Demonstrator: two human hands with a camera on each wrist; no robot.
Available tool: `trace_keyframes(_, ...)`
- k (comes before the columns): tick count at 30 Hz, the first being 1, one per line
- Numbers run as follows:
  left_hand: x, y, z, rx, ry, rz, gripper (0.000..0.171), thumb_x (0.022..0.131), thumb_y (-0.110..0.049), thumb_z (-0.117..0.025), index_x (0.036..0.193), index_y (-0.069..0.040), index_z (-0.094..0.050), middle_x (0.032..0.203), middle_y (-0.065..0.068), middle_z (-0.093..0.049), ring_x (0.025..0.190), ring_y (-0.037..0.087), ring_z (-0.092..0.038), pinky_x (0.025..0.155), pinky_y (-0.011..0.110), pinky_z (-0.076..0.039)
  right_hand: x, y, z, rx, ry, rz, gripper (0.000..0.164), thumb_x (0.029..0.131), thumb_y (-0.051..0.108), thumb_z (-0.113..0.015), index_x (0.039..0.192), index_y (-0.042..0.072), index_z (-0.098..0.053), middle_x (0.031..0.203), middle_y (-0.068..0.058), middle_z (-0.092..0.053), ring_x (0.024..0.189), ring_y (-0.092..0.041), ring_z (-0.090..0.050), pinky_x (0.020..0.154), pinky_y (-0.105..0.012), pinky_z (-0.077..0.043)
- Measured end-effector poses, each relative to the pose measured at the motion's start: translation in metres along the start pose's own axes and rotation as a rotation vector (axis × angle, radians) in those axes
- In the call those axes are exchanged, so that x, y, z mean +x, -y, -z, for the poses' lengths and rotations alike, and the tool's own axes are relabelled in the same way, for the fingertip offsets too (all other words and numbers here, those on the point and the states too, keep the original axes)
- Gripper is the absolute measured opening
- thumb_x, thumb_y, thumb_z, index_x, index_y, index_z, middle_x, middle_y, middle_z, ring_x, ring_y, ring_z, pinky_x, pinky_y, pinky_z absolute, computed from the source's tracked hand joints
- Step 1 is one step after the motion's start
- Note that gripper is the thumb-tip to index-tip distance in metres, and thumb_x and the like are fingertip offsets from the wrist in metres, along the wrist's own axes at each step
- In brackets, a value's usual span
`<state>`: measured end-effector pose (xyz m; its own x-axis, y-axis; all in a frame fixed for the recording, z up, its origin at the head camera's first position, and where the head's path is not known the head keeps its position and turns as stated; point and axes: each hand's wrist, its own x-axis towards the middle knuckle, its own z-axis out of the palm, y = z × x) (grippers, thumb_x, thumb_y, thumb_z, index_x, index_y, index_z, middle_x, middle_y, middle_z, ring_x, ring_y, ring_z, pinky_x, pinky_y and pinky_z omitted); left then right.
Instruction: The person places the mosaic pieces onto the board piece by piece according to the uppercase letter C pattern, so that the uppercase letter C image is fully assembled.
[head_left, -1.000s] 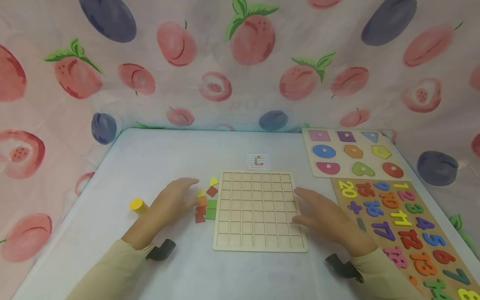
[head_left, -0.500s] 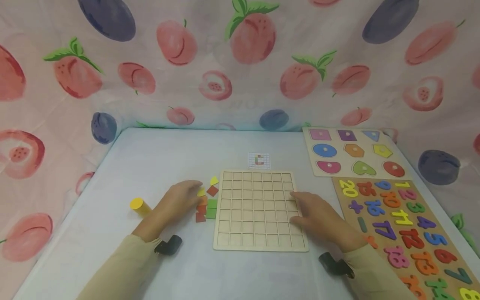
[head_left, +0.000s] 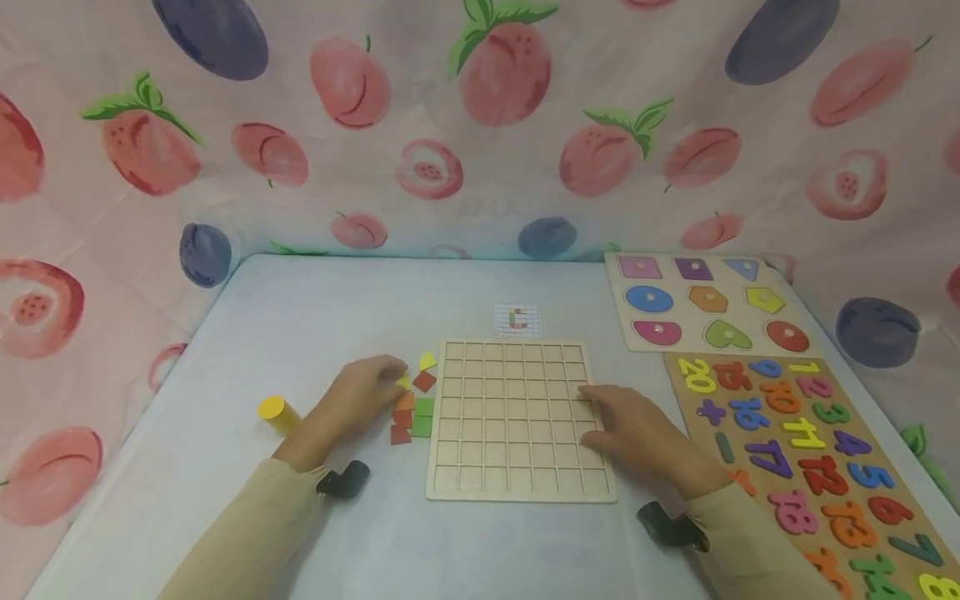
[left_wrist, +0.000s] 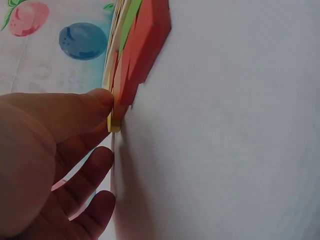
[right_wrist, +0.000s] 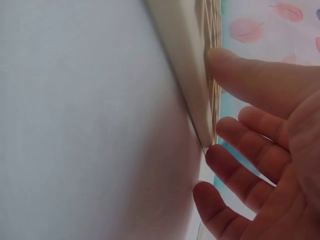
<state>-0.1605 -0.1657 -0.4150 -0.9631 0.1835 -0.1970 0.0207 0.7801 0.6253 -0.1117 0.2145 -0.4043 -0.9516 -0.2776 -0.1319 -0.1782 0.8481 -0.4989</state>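
My left hand [head_left: 356, 396] is at the loose coloured blocks left of the grid board, its thumb and forefinger pinching a small yellow triangle block [head_left: 403, 382]. In the left wrist view, the yellow block [left_wrist: 114, 125] shows at the thumb tip, and the other fingers are loosely bent. Close by lie an orange block [head_left: 405, 402], red blocks [head_left: 401, 435], green blocks [head_left: 422, 417], a red diamond-turned block [head_left: 424, 382] and another yellow block [head_left: 427, 361]. My right hand [head_left: 637, 429] rests relaxed at the right edge of the wooden grid board [head_left: 517, 492], thumb and fingers spread apart.
A small pattern card [head_left: 517, 320] lies behind the grid board. A yellow cylinder [head_left: 277, 413] stands beside my left forearm. At the right are a shape puzzle board [head_left: 675, 292] and a number puzzle board [head_left: 757, 433], partly under my right sleeve.
My left hand has moved slightly right, and its fingertips have come down around the yellow triangle block. My right hand has slid a little left over the board's edge.
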Motion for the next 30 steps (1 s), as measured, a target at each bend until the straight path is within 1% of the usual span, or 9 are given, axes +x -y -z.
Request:
trace_keyframes(3, 0.0019, -0.0004, -0.0001, -0.008, 0.005, -0.001, 0.039, 0.096, -0.016, -0.061, 0.133, -0.005, -0.062, 0.132, 0.01, -0.062, 0.127, 0.032, -0.05, 0.107, 0.051, -0.04, 0.0005, -0.0009, -0.0001, 0.004, 0.007, -0.014, 0.061, 0.085, 0.019, -0.077, 0.139, 0.003, -0.055, 0.141, -0.021, -0.054, 0.134, -0.044, -0.043, 0.108, -0.059, -0.034)
trace_keyframes(8, 0.0032, -0.0004, 0.0008, -0.018, 0.021, 0.011, 0.04, 0.096, -0.017, -0.063, 0.135, -0.006, -0.06, 0.132, 0.009, -0.061, 0.128, 0.031, -0.05, 0.107, 0.051, -0.04, 0.001, -0.0013, -0.0006, 0.01, 0.019, -0.041, 0.061, 0.086, 0.021, -0.078, 0.14, 0.004, -0.055, 0.143, -0.02, -0.053, 0.136, -0.043, -0.041, 0.109, -0.059, -0.033)
trace_keyframes(16, 0.005, -0.0021, 0.0032, -0.034, 0.035, 0.026, 0.04, 0.095, -0.018, -0.065, 0.134, -0.008, -0.061, 0.131, 0.007, -0.062, 0.126, 0.029, -0.052, 0.105, 0.05, -0.043, 0.0019, -0.0017, -0.0002, 0.01, 0.023, -0.037, 0.062, 0.085, 0.021, -0.078, 0.14, 0.003, -0.055, 0.143, -0.02, -0.053, 0.136, -0.043, -0.041, 0.109, -0.059, -0.033)
trace_keyframes(21, 0.0058, -0.0018, 0.005, -0.03, 0.038, 0.029, 0.037, 0.095, -0.017, -0.064, 0.131, -0.009, -0.063, 0.129, 0.007, -0.063, 0.12, 0.028, -0.055, 0.102, 0.049, -0.045, 0.0023, -0.0023, 0.0001, 0.017, 0.024, -0.027, 0.061, 0.085, 0.02, -0.078, 0.14, 0.003, -0.055, 0.143, -0.02, -0.053, 0.136, -0.044, -0.041, 0.109, -0.059, -0.033)
trace_keyframes(27, 0.0078, 0.0003, 0.0047, -0.028, 0.029, 0.012, 0.036, 0.096, -0.015, -0.064, 0.131, -0.007, -0.063, 0.126, 0.008, -0.064, 0.116, 0.028, -0.057, 0.1, 0.048, -0.047, 0.0024, -0.0022, 0.0006, 0.008, 0.024, -0.038, 0.061, 0.085, 0.021, -0.079, 0.139, 0.004, -0.056, 0.143, -0.02, -0.053, 0.135, -0.044, -0.042, 0.109, -0.059, -0.033)
trace_keyframes(30, 0.0087, 0.0009, 0.0051, -0.006, 0.024, -0.003, 0.035, 0.096, -0.014, -0.063, 0.13, -0.007, -0.063, 0.125, 0.008, -0.065, 0.114, 0.027, -0.058, 0.099, 0.047, -0.047, 0.0023, -0.002, 0.0008, 0.009, 0.023, -0.035, 0.061, 0.085, 0.02, -0.079, 0.139, 0.003, -0.056, 0.142, -0.021, -0.053, 0.135, -0.045, -0.042, 0.109, -0.059, -0.033)
